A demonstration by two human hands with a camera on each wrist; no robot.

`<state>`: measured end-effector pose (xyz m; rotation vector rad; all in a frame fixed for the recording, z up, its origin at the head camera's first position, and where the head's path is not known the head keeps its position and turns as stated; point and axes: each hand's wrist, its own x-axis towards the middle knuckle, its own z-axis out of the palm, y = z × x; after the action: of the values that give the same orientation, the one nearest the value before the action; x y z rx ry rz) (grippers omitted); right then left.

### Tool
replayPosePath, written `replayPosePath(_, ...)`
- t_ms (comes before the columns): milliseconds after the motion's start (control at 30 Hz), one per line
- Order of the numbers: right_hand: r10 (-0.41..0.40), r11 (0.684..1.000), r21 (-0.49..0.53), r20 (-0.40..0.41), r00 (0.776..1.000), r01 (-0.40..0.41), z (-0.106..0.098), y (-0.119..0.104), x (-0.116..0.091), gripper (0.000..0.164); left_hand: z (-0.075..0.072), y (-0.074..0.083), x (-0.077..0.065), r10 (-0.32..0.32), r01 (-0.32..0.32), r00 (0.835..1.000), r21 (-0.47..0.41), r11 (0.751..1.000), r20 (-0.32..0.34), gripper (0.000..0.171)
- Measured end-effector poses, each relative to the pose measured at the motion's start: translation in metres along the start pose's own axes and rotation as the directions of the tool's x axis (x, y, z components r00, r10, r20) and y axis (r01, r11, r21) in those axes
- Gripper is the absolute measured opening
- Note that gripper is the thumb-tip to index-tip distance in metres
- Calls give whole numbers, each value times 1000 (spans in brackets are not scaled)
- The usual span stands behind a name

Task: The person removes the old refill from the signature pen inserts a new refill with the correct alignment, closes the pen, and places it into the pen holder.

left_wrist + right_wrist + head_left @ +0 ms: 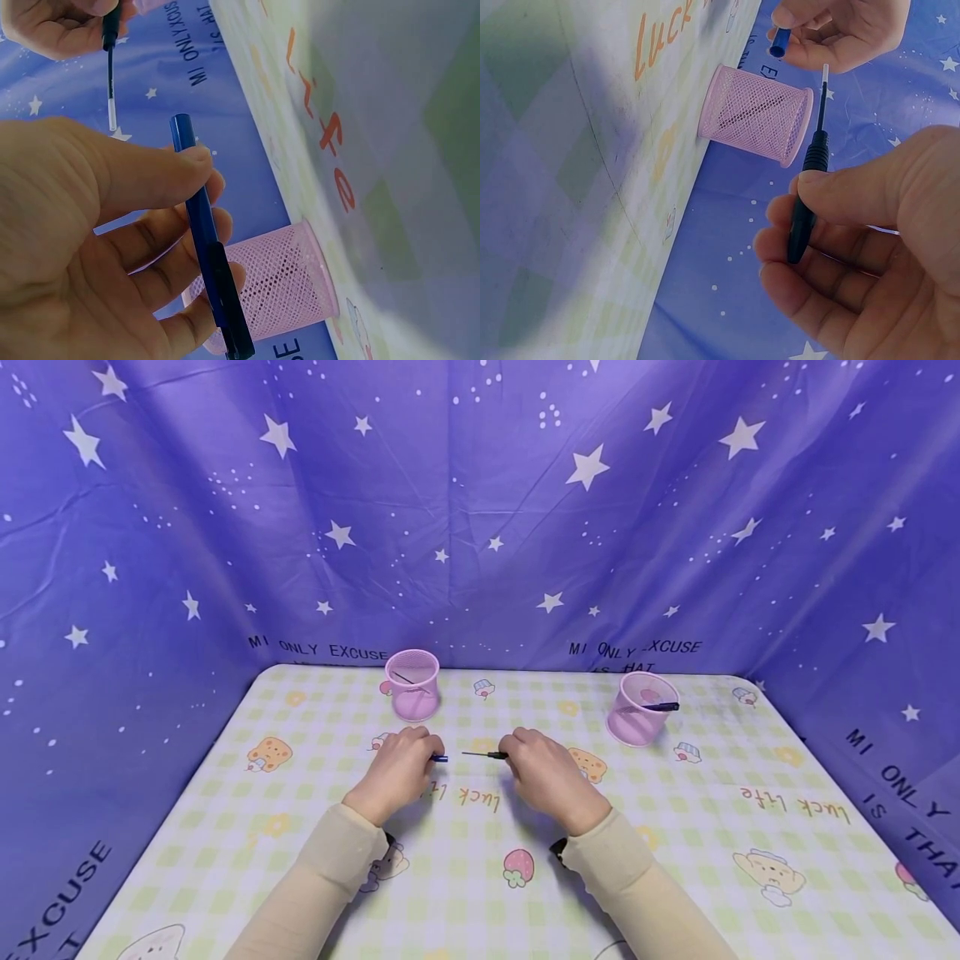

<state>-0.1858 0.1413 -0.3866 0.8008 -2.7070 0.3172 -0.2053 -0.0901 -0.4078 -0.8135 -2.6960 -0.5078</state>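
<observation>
My left hand (397, 770) pinches a blue pen barrel (202, 217) with a black clip, thumb on one side and fingers along the other. In the right wrist view its end facing my right hand is an open tube. My right hand (553, 777) pinches the dark front section (802, 225) of a pen, with a thin refill (822, 105) sticking out of it. The refill points at the barrel's open end, and a short gap lies between them. Both hands are above the middle of the table.
Behind my left hand stands a pink mesh cup (416, 703) with a thin dark stick-like thing inside. Another pink mesh cup (633, 727) stands back right, a dark pen (662, 707) leaning over its rim. A checked cloth (517, 918) covers the table; a starry purple curtain (480, 585) hangs behind.
</observation>
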Motion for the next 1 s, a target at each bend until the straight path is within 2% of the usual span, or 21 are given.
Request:
replayPosePath(167,4,1000,4,3,1000,-4,0,0,0,12,2,0,0,-6,5,1000,7,1000,22,24)
replayPosePath(433,4,1000,-4,-2,1000,-4,0,1,0,12,4,2,0,11,-10,1000,-28,1000,21,24)
replayPosePath(733,-7,1000,-10,-7,1000,7,1,1,0,12,5,3,1,0,1,999,-27,1000,37,26)
replayPosePath(1000,-7,1000,-8,0,1000,7,1,1,-1,11,4,5,6,34,-33,999,-18,999,38,23)
